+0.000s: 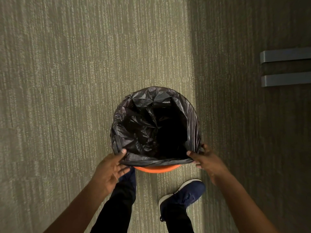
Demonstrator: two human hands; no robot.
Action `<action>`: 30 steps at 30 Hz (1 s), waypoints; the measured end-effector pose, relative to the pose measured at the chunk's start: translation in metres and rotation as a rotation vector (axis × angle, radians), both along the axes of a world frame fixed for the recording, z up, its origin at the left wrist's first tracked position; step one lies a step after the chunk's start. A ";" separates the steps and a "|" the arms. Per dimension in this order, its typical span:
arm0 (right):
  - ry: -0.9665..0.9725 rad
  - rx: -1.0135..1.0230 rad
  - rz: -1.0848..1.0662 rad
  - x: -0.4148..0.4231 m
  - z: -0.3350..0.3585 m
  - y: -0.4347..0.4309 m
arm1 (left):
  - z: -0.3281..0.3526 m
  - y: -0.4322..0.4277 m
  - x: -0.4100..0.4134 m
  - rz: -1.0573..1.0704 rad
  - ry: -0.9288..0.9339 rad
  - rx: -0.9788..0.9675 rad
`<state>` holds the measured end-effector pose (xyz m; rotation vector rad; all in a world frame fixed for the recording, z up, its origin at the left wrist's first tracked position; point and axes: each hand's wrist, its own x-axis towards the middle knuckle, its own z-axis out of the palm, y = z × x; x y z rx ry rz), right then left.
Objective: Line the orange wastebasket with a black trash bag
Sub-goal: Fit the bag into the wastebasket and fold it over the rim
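Orange wastebasket (157,169) nearly all hidden under black trash bag (143,128), only a rim sliver shows, bag bottom lost in dark, left shoe (128,176) mostly behind left hand (109,170), two grey bars (286,55) cut off at right edge, forearms cut at bottom edge.

You see the black trash bag (143,132) spread open and crinkled inside the orange wastebasket (157,169), its edge folded over the basket's rim.
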<state>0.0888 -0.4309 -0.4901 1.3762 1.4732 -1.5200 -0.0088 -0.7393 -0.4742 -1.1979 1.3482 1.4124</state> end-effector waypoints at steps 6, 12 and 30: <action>-0.187 -0.101 0.067 0.014 -0.004 -0.028 | -0.004 0.008 0.043 -0.052 -0.112 -0.043; -0.255 -0.152 0.083 0.027 -0.012 -0.044 | -0.010 0.007 0.058 -0.109 -0.108 -0.070; 0.039 0.028 -0.266 0.049 -0.025 -0.078 | -0.024 0.028 0.063 0.081 0.065 -0.277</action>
